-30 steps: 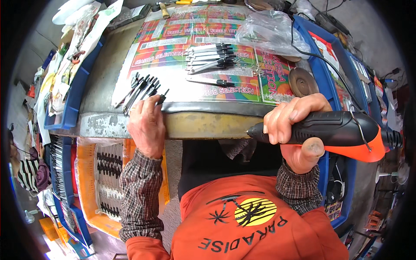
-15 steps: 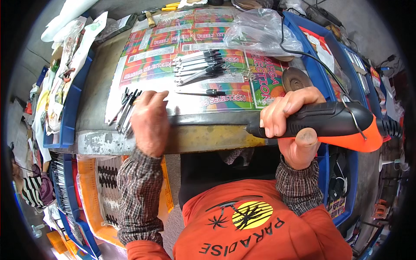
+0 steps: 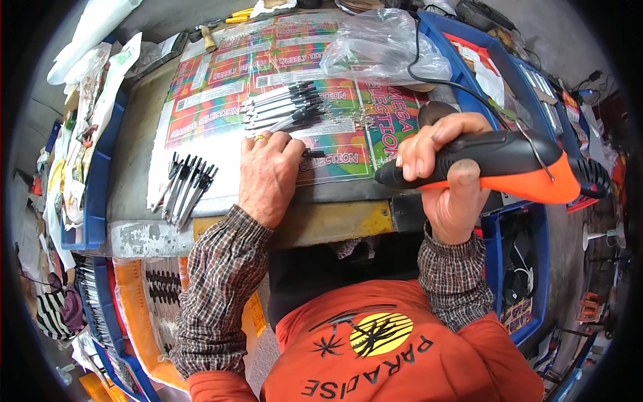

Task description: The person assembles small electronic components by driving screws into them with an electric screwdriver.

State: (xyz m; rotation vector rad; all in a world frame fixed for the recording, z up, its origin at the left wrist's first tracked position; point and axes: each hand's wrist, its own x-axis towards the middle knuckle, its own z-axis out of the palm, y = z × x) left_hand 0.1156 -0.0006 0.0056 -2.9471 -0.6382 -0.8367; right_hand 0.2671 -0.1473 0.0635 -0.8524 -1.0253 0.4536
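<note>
In my right hand (image 3: 447, 171) is a black and orange electric screwdriver (image 3: 495, 157), with fingers over its top and the thumb below. Its narrow front end points left, above the table's near edge. My left hand (image 3: 269, 175) rests on the printed sheet with curled fingers over a slim pen-like piece (image 3: 313, 153); only its black end shows, to the right of the fingers. Beyond that hand lies a row of white and black pen-like pieces (image 3: 284, 107). A second bunch of such pieces (image 3: 184, 187) is fanned out to its left.
Tiny silver parts (image 3: 362, 117) are scattered on the colourful printed sheet (image 3: 207, 120). A clear plastic bag (image 3: 385, 50) lies at the back. Blue trays stand left (image 3: 100, 194) and right (image 3: 469, 84). The screwdriver's cord (image 3: 462, 83) runs over the right side. An orange-lined crate (image 3: 130, 281) sits below.
My left hand has left the fanned bunch, moving right onto the single pen-like piece. The screwdriver stays in my right hand, nearly in place. The whole view has shifted slightly.
</note>
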